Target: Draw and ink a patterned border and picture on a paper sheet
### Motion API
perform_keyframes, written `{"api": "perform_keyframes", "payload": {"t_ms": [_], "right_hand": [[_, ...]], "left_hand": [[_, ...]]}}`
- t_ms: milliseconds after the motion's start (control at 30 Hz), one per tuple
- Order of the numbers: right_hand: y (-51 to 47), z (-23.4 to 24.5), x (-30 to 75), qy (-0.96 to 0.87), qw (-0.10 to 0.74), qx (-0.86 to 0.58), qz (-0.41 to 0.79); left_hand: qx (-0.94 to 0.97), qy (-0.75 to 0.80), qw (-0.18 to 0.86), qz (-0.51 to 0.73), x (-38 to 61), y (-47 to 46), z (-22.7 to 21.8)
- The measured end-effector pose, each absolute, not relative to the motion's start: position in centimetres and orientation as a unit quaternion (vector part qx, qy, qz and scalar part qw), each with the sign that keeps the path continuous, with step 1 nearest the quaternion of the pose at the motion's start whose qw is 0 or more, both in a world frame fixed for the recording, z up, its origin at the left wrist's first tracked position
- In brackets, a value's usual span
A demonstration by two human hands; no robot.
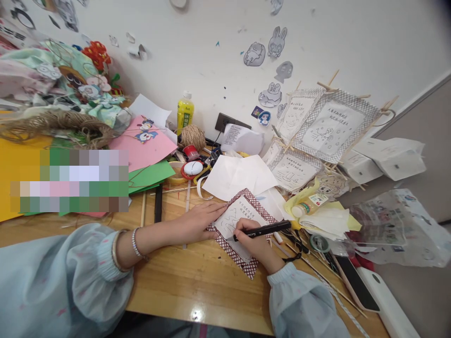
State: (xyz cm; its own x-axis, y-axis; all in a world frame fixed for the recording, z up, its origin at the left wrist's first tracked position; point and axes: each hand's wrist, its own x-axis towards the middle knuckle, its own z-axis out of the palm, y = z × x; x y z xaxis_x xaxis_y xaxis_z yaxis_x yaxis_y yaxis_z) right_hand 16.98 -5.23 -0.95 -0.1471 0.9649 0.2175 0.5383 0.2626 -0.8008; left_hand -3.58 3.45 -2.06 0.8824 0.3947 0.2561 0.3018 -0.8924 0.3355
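Note:
A white paper card (229, 220) with a dark red crosshatched border lies tilted on the wooden table. It carries handwriting and a line drawing. My right hand (255, 241) is closed around a black marker pen (266, 229), whose tip points down at the left part of the drawing. My left hand (199, 220) lies flat with its fingers stretched over the card's upper left edge. The right hand covers the card's lower right part. Behind it stands a stick frame with similar decorated paper panels (331, 124).
White paper sheets (239, 176), a ball of twine (192, 137) and a yellow-labelled bottle (185, 112) lie or stand behind the card. Coloured paper (144, 143) and fabric heap up at left. A glue bottle (310, 205), thin sticks and a phone (355, 284) are at right.

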Motion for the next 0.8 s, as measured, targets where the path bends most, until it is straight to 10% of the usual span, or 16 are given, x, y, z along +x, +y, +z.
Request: {"api": "perform_keyframes", "payload": {"t_ms": [800], "right_hand": [[-5.68,-0.48,17.46,-0.679,0.370,-0.537,0.338]], "left_hand": [[0.957,0.184,0.164,0.154,-3.66,3.39,-2.00]]}}
